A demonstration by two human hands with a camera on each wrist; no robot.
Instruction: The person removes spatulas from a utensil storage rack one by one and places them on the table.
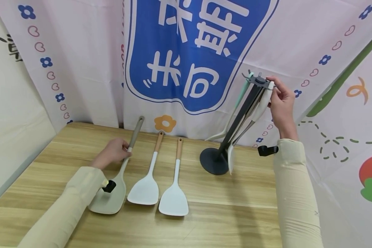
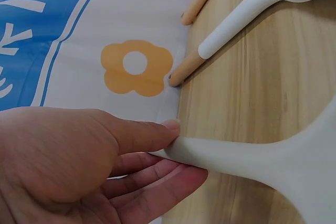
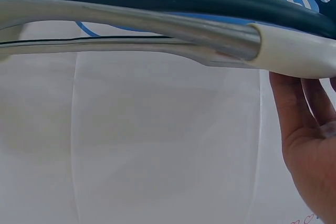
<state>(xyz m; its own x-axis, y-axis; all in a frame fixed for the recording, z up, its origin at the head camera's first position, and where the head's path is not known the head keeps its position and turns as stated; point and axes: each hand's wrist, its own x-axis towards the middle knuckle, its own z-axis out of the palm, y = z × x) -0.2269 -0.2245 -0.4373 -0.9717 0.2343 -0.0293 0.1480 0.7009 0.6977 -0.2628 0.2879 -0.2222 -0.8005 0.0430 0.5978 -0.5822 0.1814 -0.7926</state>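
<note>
My left hand pinches a grey-beige spatula where its handle meets the neck; the blade is near the table. In the left wrist view, the thumb lies over the spatula with the fingers beneath. My right hand is at the top of a dark utensil stand, fingers around the upper end of a white-handled utensil beside the hooks. The right wrist view shows fingers behind that white handle; their tips are hidden. The utensil's white head appears edge-on, so its kind is unclear.
Two white spatulas with wooden handle ends, one beside the grey one and another farther right, lie on the wooden table. A mint-handled utensil hangs on the stand's left. A printed cloth hangs behind the table.
</note>
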